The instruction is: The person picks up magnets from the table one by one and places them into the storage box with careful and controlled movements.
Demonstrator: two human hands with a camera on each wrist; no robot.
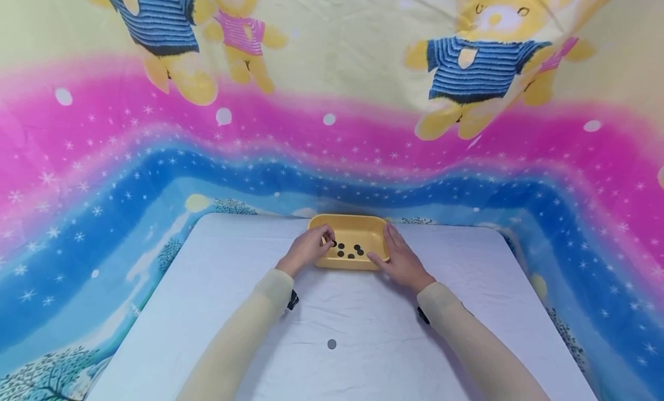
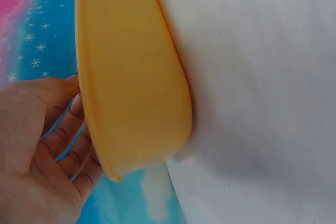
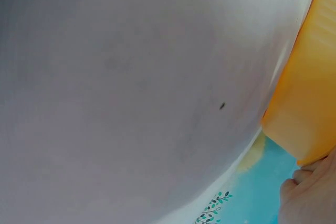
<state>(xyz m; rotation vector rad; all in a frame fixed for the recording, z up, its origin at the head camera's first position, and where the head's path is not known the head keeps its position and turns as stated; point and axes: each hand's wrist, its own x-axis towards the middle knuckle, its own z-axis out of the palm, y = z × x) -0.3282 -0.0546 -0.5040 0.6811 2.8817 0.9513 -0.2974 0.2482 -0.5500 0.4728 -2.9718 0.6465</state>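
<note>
A yellow plastic box (image 1: 347, 264) stands at the far edge of the white-covered table. Several small black discs (image 1: 357, 248) lie on its floor. Reaching over its left end, my left hand (image 1: 307, 248) pinches a black disc (image 1: 334, 243) between thumb and fingertips. From the left wrist view, the fingertips of that hand (image 2: 47, 140) are hidden behind the box rim (image 2: 86, 93). My right hand (image 1: 403, 264) rests on the right end of the box, fingers straight along that side and thumb over the front rim. Its knuckles appear beside the box (image 3: 310, 103) in the right wrist view.
One grey disc (image 1: 332, 344) lies on the white table cover (image 1: 342, 309), between the forearms and nearer to me. A printed curtain (image 1: 332, 142) with bears and snowflakes surrounds the table and hangs right behind the box. Dark straps (image 1: 293, 300) show at both cuffs.
</note>
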